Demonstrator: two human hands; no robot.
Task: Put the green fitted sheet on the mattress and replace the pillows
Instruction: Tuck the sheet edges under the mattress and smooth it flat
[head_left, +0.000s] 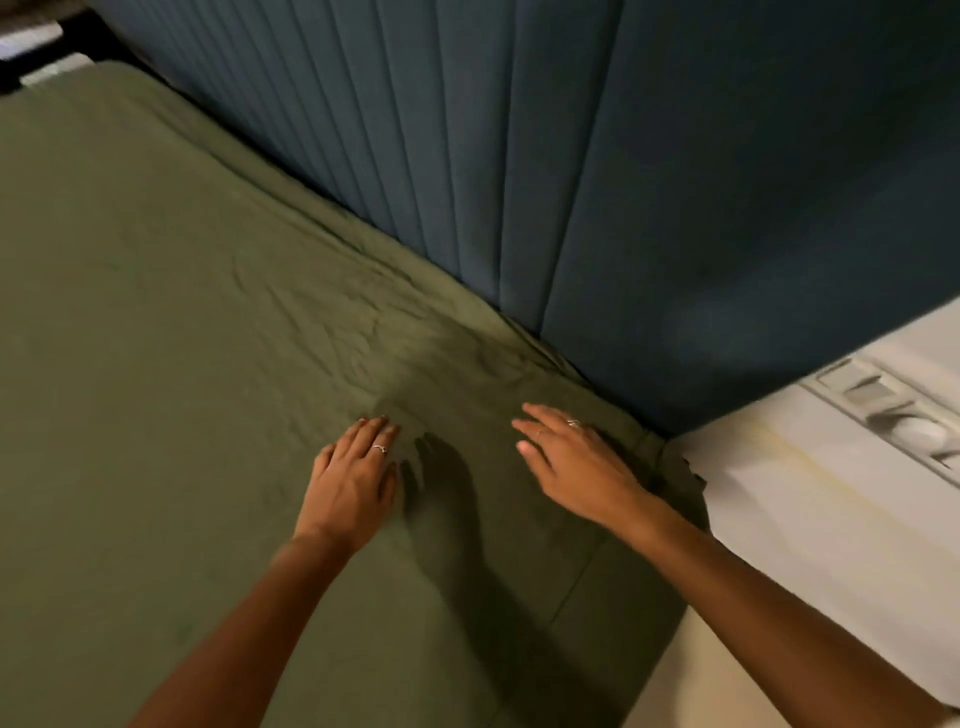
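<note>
Sheet: I see the green fitted sheet already covering the mattress top, reaching the edge along the headboard and wrapped over the near corner beside the white nightstand.
Creases: a patch of wrinkles sits between my hands and the headboard edge, so I judge this to be the smoothing step at that corner.
Left hand: my left hand lies palm down on the sheet, fingers straight and close together, holding nothing; flat like this it can press cloth outward without bunching it.
Right hand: my right hand is also flat with fingers spread, gripping nothing, just inside the corner nearest the nightstand; whether the palm presses or hovers I cannot tell.
Corner: a seam runs down the sheet's side at that corner, which suggests the elastic is seated there.
Pillows: none in view, so I judge that part is not yet done.
Risk: sweeping hard toward the middle could pull the corner loose.
</note>
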